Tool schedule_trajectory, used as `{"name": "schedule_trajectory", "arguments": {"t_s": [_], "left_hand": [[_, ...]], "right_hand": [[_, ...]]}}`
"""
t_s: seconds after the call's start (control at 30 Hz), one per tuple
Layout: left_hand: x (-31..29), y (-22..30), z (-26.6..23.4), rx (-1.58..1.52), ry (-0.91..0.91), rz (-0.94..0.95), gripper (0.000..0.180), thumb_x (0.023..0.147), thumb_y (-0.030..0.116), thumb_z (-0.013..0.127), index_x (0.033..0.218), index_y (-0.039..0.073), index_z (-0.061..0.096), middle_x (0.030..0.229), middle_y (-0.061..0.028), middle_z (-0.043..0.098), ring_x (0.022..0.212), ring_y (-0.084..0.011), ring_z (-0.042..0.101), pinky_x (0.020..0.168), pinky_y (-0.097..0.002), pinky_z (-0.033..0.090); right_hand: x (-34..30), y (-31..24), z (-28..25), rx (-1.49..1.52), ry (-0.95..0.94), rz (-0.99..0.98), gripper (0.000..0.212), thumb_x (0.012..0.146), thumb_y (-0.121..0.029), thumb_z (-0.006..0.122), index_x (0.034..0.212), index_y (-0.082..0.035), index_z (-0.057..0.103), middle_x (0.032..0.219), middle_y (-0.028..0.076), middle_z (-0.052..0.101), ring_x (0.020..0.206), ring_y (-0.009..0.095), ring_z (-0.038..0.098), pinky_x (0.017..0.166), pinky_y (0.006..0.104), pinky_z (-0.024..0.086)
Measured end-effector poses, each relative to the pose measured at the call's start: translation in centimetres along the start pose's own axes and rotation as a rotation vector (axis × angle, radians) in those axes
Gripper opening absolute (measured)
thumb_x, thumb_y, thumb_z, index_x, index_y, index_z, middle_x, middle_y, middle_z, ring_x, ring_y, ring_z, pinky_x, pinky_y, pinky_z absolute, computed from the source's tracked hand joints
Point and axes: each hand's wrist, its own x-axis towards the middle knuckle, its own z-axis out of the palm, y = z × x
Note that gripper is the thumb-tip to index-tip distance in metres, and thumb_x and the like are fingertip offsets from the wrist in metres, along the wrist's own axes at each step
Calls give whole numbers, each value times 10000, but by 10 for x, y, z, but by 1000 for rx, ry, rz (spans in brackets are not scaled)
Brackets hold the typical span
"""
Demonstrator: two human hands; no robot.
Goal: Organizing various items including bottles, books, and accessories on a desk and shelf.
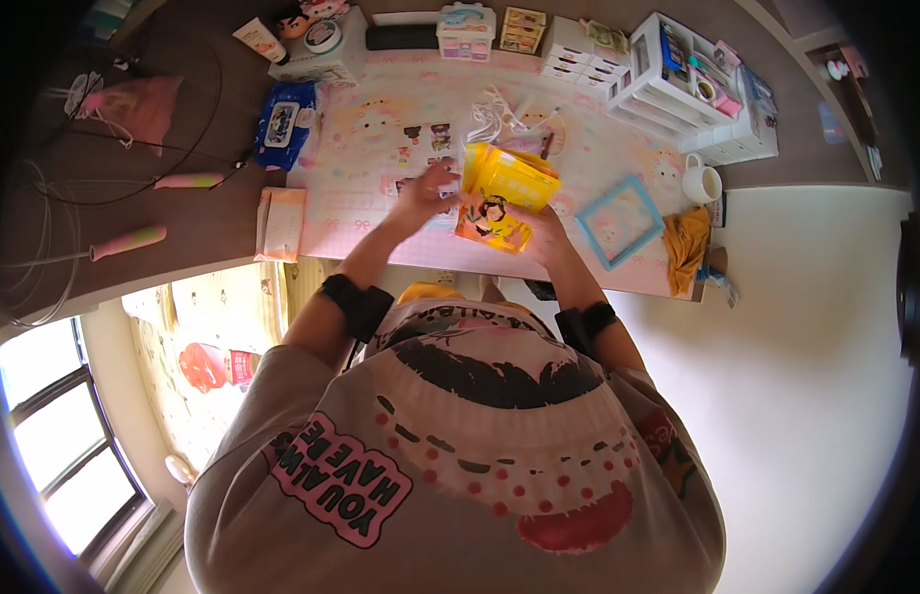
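Observation:
Above the near part of the desk, my right hand [545, 236] grips a stack of flat yellow packets [514, 178] by its lower right side. Several packets are fanned apart at the top, and the front one has a cartoon figure on an orange patch. Close by the stack's left edge is my left hand [420, 201], its fingers apart and slightly bent; whether a fingertip touches the packets is hard to make out. Small printed cutouts [410, 156] lie on the pink patterned desk mat [351, 188] beyond my left hand. White cords [494, 121] lie behind the packets.
Right of the packets lie a light blue frame [583, 226], a white mug [699, 181] and a mustard cloth [685, 249]. White drawer units [668, 94] stand at the back right. On the left are a blue wipes pack [285, 127], a pinkish box [281, 226] and a jump rope's handles [129, 243].

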Motion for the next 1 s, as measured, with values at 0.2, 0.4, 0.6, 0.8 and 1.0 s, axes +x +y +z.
{"name": "schedule_trajectory", "arguments": {"t_s": [0.2,0.4,0.6,0.8,1.0], "left_hand": [[-5,4,17,146,-138,-38,377,809,99,762,1167,36,661,1036,-78,718,932,-166,674,835,-311,528],[-18,-10,34,170,-139,152,406,819,75,719,1216,55,635,1117,-115,702,1016,-228,678,877,-320,523],[-16,-23,41,139,-122,187,480,816,46,718,1279,66,590,1196,-115,670,1094,-206,646,932,-303,492],[3,-32,42,-56,-171,21,322,827,27,711,1146,34,668,1081,-76,700,947,-147,646,842,-267,505],[6,-15,28,94,-259,112,380,792,53,746,1160,28,656,1061,-81,707,935,-144,658,833,-275,512]], "right_hand": [[10,6,17,-574,73,-113,360,764,-6,767,1109,-22,664,1047,54,698,934,141,659,854,261,520],[-8,13,7,-652,-60,-241,365,807,42,695,1158,-49,653,1162,46,644,1011,122,624,878,236,503],[-16,23,-1,-602,61,-321,369,823,38,683,1178,-48,637,1243,53,588,1122,126,568,956,254,461],[-5,15,11,-893,103,-369,312,827,19,685,1132,-29,638,1083,66,662,984,146,628,867,256,494],[-6,25,4,-939,119,-403,351,793,-17,754,1122,-19,630,1047,70,675,962,140,641,816,244,523]]}}
